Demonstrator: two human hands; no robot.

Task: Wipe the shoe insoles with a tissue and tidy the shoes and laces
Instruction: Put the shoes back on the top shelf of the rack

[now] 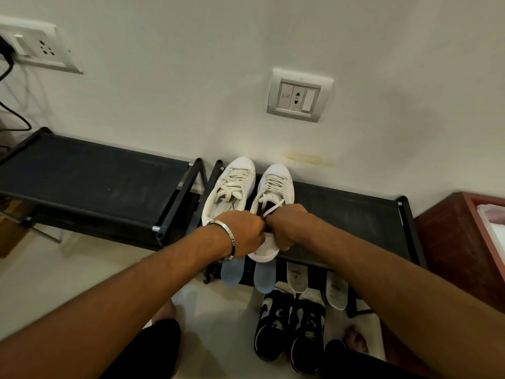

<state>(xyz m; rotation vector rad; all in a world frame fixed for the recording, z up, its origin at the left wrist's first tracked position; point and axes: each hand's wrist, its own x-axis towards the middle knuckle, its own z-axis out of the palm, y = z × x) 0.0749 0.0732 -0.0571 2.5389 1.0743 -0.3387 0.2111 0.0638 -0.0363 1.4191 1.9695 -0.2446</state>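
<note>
Two white sneakers stand side by side on the black shoe rack (349, 214), toes toward the wall. The left sneaker (232, 184) lies untouched, its laces loose. Over the heel end of the right sneaker (276, 184), my left hand (243, 231) and my right hand (284, 222) meet, both closed on its white lace (274, 208), which runs taut from the eyelets to my fingers. Two blue insoles (231, 272) and two white insoles (297, 277) lean below the rack's front edge. A black and grey pair of sneakers (289, 326) sits on the floor. No tissue shows.
A second black rack (82, 173) stands to the left with a gap between the two. Wall sockets (299, 95) sit above, and cables hang at far left. A reddish wooden box (451, 242) stands at right. My knees are at the bottom.
</note>
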